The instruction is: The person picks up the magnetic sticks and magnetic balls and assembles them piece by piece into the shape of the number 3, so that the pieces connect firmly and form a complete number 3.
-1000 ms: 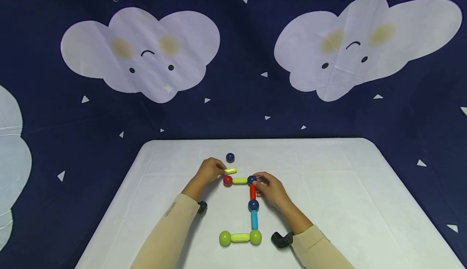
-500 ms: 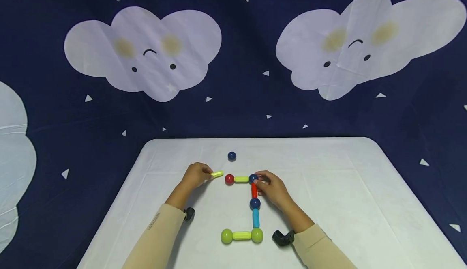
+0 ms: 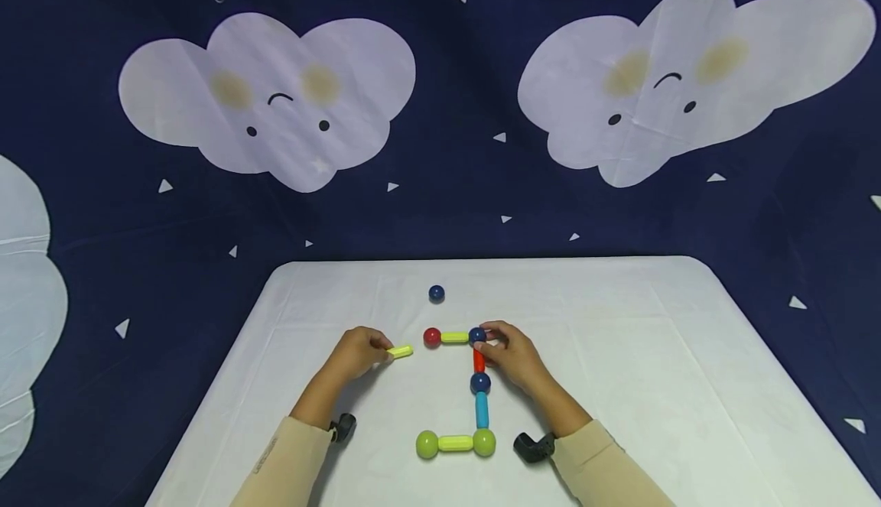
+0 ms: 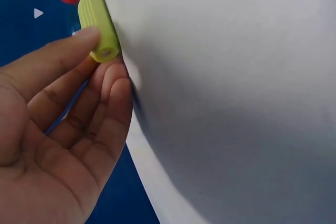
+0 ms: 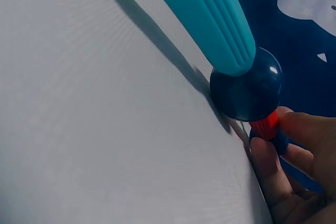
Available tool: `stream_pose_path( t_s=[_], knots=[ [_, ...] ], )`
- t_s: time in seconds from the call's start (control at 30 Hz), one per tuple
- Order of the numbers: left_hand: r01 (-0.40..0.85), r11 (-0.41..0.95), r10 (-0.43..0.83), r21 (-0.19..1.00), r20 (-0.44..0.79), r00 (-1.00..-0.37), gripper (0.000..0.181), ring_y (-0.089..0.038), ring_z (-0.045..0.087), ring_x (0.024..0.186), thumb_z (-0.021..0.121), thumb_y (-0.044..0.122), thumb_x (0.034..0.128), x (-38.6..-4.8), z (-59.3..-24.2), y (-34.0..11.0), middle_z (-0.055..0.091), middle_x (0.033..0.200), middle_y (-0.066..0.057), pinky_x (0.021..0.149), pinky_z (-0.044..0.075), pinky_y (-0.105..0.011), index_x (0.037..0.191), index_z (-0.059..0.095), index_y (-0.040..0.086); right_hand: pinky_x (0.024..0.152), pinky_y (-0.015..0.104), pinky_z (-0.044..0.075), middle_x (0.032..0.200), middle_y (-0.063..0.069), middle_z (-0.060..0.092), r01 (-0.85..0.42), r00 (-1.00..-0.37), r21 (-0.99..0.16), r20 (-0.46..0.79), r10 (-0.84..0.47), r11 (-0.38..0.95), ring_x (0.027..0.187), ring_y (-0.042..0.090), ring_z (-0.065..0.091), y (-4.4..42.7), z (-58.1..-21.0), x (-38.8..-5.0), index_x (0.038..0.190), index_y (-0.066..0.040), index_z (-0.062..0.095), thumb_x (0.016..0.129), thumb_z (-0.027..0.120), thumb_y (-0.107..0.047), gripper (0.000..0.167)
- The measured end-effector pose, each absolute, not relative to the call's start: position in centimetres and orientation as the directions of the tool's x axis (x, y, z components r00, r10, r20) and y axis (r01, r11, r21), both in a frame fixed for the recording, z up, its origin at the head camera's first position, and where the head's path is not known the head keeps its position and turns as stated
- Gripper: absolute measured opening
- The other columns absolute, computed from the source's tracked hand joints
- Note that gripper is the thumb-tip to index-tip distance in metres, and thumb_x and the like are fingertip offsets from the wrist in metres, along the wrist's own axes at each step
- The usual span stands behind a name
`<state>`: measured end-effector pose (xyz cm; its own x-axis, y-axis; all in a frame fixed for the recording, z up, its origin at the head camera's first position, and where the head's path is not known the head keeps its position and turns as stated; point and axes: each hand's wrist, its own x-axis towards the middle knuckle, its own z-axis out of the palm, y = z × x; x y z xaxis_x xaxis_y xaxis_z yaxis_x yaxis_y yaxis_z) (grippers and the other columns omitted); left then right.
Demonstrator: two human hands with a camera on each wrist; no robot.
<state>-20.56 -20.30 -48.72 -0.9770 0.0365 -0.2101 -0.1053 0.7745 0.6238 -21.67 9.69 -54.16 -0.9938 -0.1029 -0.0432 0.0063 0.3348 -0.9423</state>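
Observation:
My left hand (image 3: 360, 352) pinches a yellow-green magnetic rod (image 4: 98, 27) between thumb and fingers, left of the joined pieces. My right hand (image 3: 512, 354) grips the dark blue ball (image 3: 477, 336) at the upper right corner of the assembly. A yellow-green rod (image 3: 454, 337) links that ball to a red ball (image 3: 431, 337). Down from the corner run a red rod (image 3: 479, 362), another dark blue ball (image 3: 480, 382) and a light blue rod (image 3: 482, 410). At the bottom, a yellow-green rod (image 3: 456, 443) joins two green balls (image 3: 427, 444).
A loose dark blue ball (image 3: 437, 294) lies beyond the assembly, near the table's far side. The white-covered table (image 3: 619, 354) ends at a dark blue cloth backdrop (image 3: 468, 71) with clouds. Black straps or mounts sit at both wrists.
My left hand has carried the yellow-green rod away from beside the red ball, leftward and then toward the near side. The right hand keeps its grip on the corner ball.

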Motion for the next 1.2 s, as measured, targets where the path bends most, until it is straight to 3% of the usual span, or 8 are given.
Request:
stream_pose_path(
  t_s=[0.37,0.63,0.83,1.2],
  knots=[
    [0.031,0.727,0.222,0.686,-0.193,-0.956,0.007,-0.013,0.058,0.075,0.078,0.006,0.0841,-17.8,-48.8,-17.8,0.067,0.082,0.001,0.065,0.049,-0.026,0.089,0.076,0.01,0.063,0.025,0.058,0.109,0.011,0.067,0.001,-0.994,-0.936,-0.039,-0.102,0.353,0.071,0.011,0.067,9.8,-54.2,-21.7,0.126,-0.011,0.067,0.088,0.078,-0.015,0.04],
    [0.115,0.698,0.327,0.707,-0.172,-0.929,0.007,-0.012,0.055,0.074,0.078,0.005,0.0839,-16.9,-49.2,-15.7,0.065,0.08,0.003,0.063,0.046,-0.024,0.089,0.075,0.01,0.06,0.025,0.051,0.115,0.008,0.067,0.002,-0.99,-0.909,-0.059,-0.125,0.416,0.073,0.011,0.06,10.0,-54.2,-21.7,0.129,-0.015,0.066,0.084,0.083,-0.024,0.05],
    [0.141,0.695,0.362,0.705,-0.174,-0.916,0.008,-0.01,0.055,0.074,0.078,0.004,0.0842,-16.6,-49.2,-14.7,0.065,0.08,0.004,0.065,0.047,-0.023,0.089,0.076,0.01,0.059,0.023,0.049,0.118,0.009,0.063,-0.007,-0.983,-0.902,-0.072,-0.167,0.432,0.075,0.012,0.059,10.0,-53.8,-21.3,0.135,-0.014,0.062,0.08,0.086,-0.025,0.061],
    [0.131,0.687,0.371,0.715,-0.19,-0.909,0.005,-0.01,0.056,0.073,0.076,0.007,0.0868,-16.2,-49.1,-13.3,0.064,0.079,0.005,0.064,0.047,-0.023,0.091,0.076,0.01,0.06,0.021,0.048,0.119,0.009,0.062,-0.026,-0.983,-0.898,-0.057,-0.175,0.439,0.076,0.012,0.057,10.1,-53.6,-21.0,0.137,-0.015,0.061,0.082,0.085,-0.024,0.06]
  ],
)
